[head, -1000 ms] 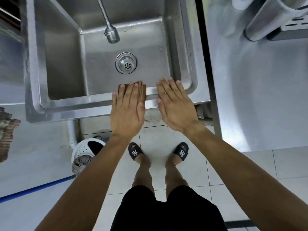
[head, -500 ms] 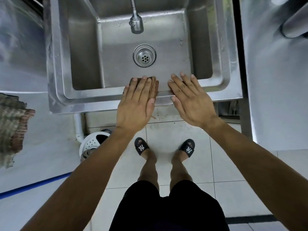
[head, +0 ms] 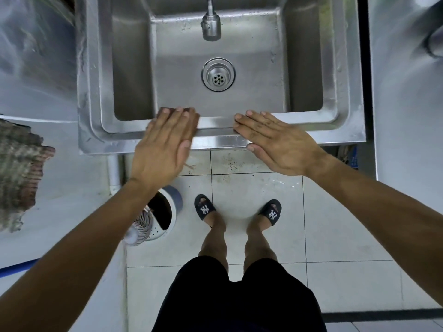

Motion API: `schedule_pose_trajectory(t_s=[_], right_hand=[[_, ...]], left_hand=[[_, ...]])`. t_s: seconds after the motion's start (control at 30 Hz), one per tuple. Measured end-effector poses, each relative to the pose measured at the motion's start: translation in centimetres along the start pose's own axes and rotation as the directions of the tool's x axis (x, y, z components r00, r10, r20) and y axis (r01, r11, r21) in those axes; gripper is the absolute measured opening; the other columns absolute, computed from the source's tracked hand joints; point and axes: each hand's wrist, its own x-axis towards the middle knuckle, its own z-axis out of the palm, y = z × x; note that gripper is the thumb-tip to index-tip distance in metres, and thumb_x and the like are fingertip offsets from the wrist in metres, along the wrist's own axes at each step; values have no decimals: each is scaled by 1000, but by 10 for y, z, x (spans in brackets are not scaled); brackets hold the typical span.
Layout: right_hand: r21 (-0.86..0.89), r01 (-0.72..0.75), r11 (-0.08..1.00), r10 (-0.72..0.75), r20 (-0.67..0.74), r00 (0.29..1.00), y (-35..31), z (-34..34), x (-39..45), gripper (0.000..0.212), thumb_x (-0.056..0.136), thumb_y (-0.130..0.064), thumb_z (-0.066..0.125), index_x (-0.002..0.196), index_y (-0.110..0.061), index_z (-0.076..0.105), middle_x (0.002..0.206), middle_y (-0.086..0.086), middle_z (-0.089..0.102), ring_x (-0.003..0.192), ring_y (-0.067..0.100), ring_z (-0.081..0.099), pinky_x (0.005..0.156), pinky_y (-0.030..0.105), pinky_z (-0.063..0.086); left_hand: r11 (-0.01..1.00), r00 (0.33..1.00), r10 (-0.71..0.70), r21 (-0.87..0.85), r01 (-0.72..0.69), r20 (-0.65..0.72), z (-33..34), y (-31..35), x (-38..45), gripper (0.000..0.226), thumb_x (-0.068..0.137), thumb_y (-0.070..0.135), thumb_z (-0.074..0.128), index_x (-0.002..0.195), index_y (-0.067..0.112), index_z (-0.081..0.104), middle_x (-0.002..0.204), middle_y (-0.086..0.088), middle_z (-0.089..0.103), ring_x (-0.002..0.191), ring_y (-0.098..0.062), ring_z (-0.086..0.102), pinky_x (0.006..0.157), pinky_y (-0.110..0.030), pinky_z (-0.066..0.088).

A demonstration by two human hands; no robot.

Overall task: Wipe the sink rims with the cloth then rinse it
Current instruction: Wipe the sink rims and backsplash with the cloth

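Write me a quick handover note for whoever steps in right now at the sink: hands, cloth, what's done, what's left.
Left hand: flat, fingers straight, pressing the brown cloth onto the sink's near rim.
Right hand: flat on the same rim, holding nothing.
Faucet: hangs over the basin; no water seen running.
Done: cannot tell how much rim is wiped.
Left: the remaining rims, then rinse the cloth.

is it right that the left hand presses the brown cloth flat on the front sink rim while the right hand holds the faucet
Not quite. The head view shows the right hand resting flat on the front sink rim, not on the faucet. The left hand does press the brown cloth flat on that rim.
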Motion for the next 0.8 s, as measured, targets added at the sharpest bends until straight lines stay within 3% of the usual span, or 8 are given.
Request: schedule_pose_trajectory(t_s=[0.1, 0.27, 0.4, 0.5, 0.6, 0.7, 0.8], right_hand=[[-2, -43, 999, 43, -32, 999, -9, 1, 5, 54, 112, -31, 35, 162, -10, 30, 170, 7, 25, 158, 25, 22, 129, 44, 21], [25, -50, 998, 50, -24, 998, -7, 0, 2, 55, 112, -34, 29, 162, -10, 27, 169, 7, 25, 158, 24, 22, 129, 43, 21], [35, -45, 998, 45, 1, 999, -7, 0, 5, 54, 112, -33, 33, 161, -9, 31, 169, 8, 27, 158, 25, 23, 128, 46, 23], [23, -21, 1000, 21, 24, 999, -5, -1, 6, 54, 112, -32, 32, 161, -9, 30, 170, 7, 25, 158, 24, 21, 129, 44, 21], [38, 30, 999, -33, 80, 996, -6, -5, 20, 55, 112, -33, 29, 163, -11, 27, 171, 5, 21, 159, 21, 16, 131, 39, 13], [47, 82, 995, -87, 108, 990, -18, -1, 44, 55, 112, -33, 29, 163, -11, 27, 171, 4, 21, 159, 20, 16, 131, 37, 11], [68, 105, 992, -112, 104, 988, -29, 4, 58, 55, 112, -33, 29, 162, -10, 28, 171, 5, 22, 159, 19, 16, 131, 37, 10]], left_hand=[[987, 985, -158, -20, 157, -71, -1, 16, 8, 58, 107, 31, 23, 156, 4, 38, 160, -18, 40, 151, -38, 33, 125, -52, 24], [999, 995, 6, -39, -10, -99, 13, 83, 28, 54, 110, 31, 23, 156, 8, 40, 163, -11, 39, 152, -31, 34, 123, -49, 29], [993, 994, 94, -60, -97, -64, 10, 34, 9, 54, 109, 33, 26, 155, 8, 42, 160, -11, 42, 149, -30, 38, 122, -48, 32], [997, 996, 74, -30, -76, -49, 6, -11, -3, 58, 110, 36, 20, 156, 7, 39, 161, -12, 41, 151, -31, 35, 123, -49, 29], [988, 983, -148, -58, 142, -107, 11, -15, -11, 60, 109, 37, 18, 156, 8, 40, 161, -12, 41, 152, -31, 33, 125, -48, 25], [901, 882, -433, -130, 415, -187, 16, 27, -11, 57, 109, 34, 22, 155, 5, 41, 161, -12, 40, 152, -32, 31, 126, -49, 21], [863, 848, -500, -181, 471, -176, 16, 65, -5, 56, 108, 31, 28, 157, 5, 36, 165, -14, 34, 155, -33, 24, 126, -51, 18]])
